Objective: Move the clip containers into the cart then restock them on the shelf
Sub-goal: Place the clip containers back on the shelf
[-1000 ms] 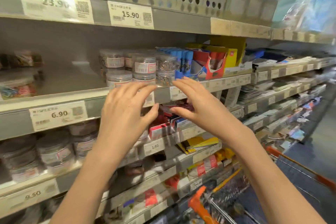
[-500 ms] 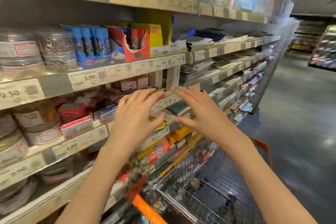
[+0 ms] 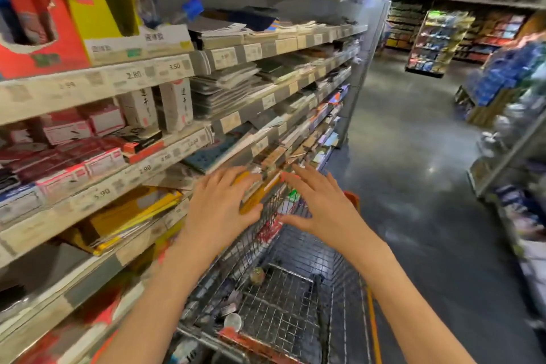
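Note:
A wire shopping cart (image 3: 298, 263) with orange trim stands below me, close against the shelving on the left. Small round clip containers (image 3: 232, 320) lie in the cart's near-left corner, with another (image 3: 257, 274) further in; they are blurred. My left hand (image 3: 220, 210) and my right hand (image 3: 317, 205) hover side by side above the cart's far end, fingers straight and spread, holding nothing. The shelf section with the clear clip containers is out of view to the left.
Shelving (image 3: 165, 154) with price strips runs along the left, stocked with red and white boxes (image 3: 74, 154), notebooks (image 3: 224, 89) and yellow packs (image 3: 133, 213). The aisle floor (image 3: 413, 156) stretches ahead on the right. More racks (image 3: 508, 139) line the right side.
The view has swung right and down, from the clip-container shelf to the cart and aisle. Both hands stayed empty and spread, now over the cart.

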Motion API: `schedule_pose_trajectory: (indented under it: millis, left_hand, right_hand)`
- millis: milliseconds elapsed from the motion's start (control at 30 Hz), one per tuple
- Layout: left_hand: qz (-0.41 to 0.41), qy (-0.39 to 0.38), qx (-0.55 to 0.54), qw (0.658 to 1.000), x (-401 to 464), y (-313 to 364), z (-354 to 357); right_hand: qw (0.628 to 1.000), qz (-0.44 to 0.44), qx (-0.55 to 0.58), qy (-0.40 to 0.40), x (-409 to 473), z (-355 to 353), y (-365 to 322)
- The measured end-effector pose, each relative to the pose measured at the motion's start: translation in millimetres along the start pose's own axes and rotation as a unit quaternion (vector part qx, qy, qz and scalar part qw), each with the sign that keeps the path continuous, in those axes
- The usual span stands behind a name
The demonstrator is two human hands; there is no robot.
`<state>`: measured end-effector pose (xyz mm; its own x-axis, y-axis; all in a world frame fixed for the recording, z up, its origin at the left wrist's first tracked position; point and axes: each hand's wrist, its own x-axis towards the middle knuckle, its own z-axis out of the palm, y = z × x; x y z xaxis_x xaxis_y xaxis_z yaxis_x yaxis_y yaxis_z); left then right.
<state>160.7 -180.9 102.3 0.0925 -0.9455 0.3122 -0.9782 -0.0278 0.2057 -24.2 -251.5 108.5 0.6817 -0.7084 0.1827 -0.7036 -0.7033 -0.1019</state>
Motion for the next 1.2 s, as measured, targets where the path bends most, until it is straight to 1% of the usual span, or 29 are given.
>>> schedule_pose_trajectory:
  millis: [233, 433, 600, 733, 900, 1000, 1200]
  left_hand:
    - [0.048, -0.061, -0.031, 0.997, 44, -1, 44]
    - [0.048, -0.083, -0.062, 0.993, 77, -29, 75]
    - [0.057, -0.114, -0.078, 0.989, 95, -51, 113]
    - [0.059, -0.142, -0.124, 0.980, 96, -58, 156]
    - [0.047, -0.199, -0.114, 0.972, 88, -67, 211]
    - [0.030, -0.229, -0.127, 0.965, 77, -71, 242]
    - [-0.004, -0.284, -0.119, 0.951, 56, -84, 310]
  right_hand:
    - [0.998, 0.063, -0.011, -0.026, 8, 29, 30]
    - [0.993, 0.103, 0.000, -0.056, 50, 60, 45]
    - [0.989, 0.126, 0.016, -0.081, 73, 101, 52]
    - [0.985, 0.143, 0.024, -0.098, 77, 139, 58]
    - [0.975, 0.167, 0.069, -0.130, 66, 187, 68]
    - [0.966, 0.183, 0.084, -0.163, 59, 222, 75]
    - [0.952, 0.182, 0.144, -0.201, 51, 306, 83]
